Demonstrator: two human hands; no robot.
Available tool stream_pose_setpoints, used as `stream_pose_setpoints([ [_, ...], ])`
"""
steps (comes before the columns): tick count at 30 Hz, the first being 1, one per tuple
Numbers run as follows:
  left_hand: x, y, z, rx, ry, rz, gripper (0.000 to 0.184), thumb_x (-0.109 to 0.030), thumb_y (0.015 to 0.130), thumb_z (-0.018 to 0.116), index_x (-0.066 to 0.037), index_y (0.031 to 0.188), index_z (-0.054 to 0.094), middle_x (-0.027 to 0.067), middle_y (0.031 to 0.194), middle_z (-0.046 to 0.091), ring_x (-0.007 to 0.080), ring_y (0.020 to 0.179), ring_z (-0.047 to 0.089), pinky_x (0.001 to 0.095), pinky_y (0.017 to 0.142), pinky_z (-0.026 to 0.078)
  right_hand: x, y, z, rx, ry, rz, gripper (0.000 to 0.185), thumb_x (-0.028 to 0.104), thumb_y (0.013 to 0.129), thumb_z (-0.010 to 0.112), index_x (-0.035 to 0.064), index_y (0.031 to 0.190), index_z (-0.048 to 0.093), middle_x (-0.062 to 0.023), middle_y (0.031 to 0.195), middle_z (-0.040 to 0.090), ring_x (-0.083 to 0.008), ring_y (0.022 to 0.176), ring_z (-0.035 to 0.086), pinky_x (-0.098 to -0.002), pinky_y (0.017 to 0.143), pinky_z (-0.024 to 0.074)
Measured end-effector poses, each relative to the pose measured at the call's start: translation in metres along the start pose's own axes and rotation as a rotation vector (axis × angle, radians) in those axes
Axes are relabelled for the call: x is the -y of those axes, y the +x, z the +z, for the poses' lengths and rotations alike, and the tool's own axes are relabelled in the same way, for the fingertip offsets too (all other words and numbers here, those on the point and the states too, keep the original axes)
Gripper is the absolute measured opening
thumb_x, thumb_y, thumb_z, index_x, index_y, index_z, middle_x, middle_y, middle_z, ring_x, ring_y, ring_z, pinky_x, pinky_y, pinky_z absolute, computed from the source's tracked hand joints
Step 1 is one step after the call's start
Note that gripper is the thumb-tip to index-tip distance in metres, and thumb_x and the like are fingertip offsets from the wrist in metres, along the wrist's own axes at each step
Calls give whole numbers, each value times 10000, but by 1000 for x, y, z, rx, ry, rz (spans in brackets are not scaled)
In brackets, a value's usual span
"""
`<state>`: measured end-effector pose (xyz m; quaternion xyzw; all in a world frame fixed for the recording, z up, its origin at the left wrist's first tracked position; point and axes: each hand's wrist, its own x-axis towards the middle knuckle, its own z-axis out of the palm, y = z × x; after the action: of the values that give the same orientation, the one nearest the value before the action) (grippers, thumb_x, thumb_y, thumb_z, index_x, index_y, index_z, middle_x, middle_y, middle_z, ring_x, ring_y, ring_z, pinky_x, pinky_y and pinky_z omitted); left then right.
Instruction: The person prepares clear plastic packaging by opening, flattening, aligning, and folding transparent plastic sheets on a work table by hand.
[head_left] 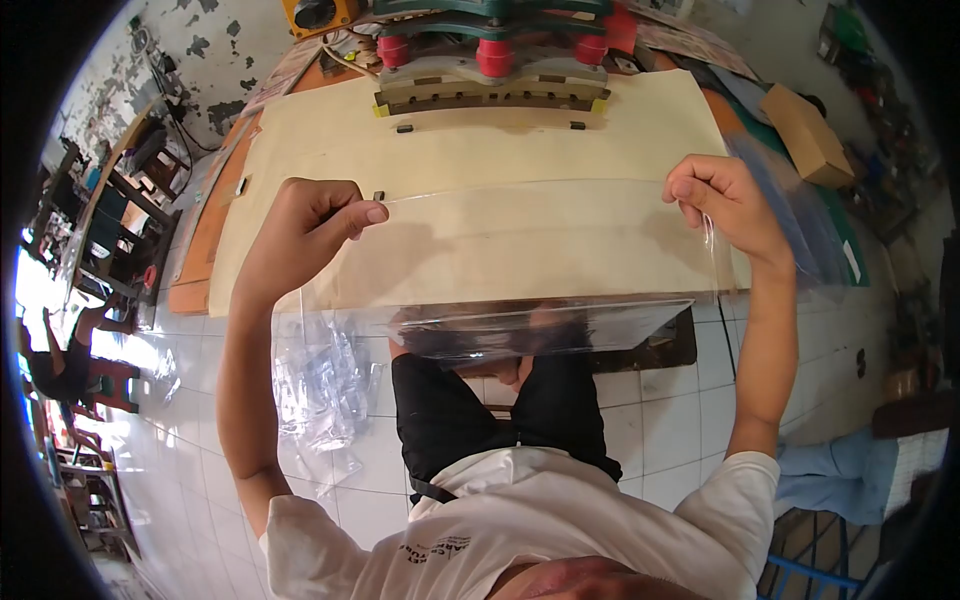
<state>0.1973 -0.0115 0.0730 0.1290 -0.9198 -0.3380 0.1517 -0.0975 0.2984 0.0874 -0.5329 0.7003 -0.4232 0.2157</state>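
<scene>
A clear plastic sheet [530, 240] is stretched between my two hands, its far edge pulled nearly straight above the cream board [500, 150]. My left hand [318, 225] pinches the sheet's upper left corner between thumb and curled fingers. At the upper right corner my right hand [722, 200] is closed on the sheet in the same way. The near part of the sheet hangs past the table's front edge over my lap. Small dark blocks [379, 196] sit on the board, one close beside my left fingertips.
A press with red cylinders [493, 58] stands at the board's far side. At the right are a cardboard box [806, 135] and blue-tinted plastic sheets [790, 210]. Crumpled clear plastic [320, 385] lies on the floor at left. Another person [75, 350] sits far left.
</scene>
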Motion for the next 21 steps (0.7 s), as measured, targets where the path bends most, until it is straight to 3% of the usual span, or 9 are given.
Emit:
stream_pose_setpoints([
  [3, 4, -3, -4, -16, -27, 13, 359, -243, 880, 729, 29, 673, 619, -1, 544, 507, 48, 534, 389, 250, 485, 312, 2, 0, -2, 1, 0, -4, 215, 174, 984, 559, 6, 876, 640, 24, 699, 558, -32, 594, 476, -202, 513, 383],
  [5, 17, -5, -11, 100, -114, -22, 300, -204, 859, 755, 30, 706, 645, -14, 590, 558, 36, 557, 441, 228, 503, 348, -3, 0, -7, -47, -30, -12, 217, 177, 986, 559, 9, 875, 640, 23, 687, 549, -35, 580, 468, -204, 508, 377],
  [11, -1, -13, -13, 160, -307, -51, 177, -138, 854, 754, 26, 835, 692, 11, 713, 643, 54, 666, 565, 213, 608, 463, -25, 0, -28, -91, -35, -139, 257, 218, 989, 568, 8, 852, 626, 17, 649, 522, -46, 556, 452, -209, 513, 364],
  [21, -23, -18, -20, 118, -308, -25, 214, -177, 869, 748, 25, 833, 689, -9, 693, 627, 37, 618, 526, 202, 556, 424, -27, -1, -38, -101, -53, -136, 327, 304, 989, 572, 13, 844, 615, 14, 632, 515, -51, 558, 456, -205, 522, 357],
])
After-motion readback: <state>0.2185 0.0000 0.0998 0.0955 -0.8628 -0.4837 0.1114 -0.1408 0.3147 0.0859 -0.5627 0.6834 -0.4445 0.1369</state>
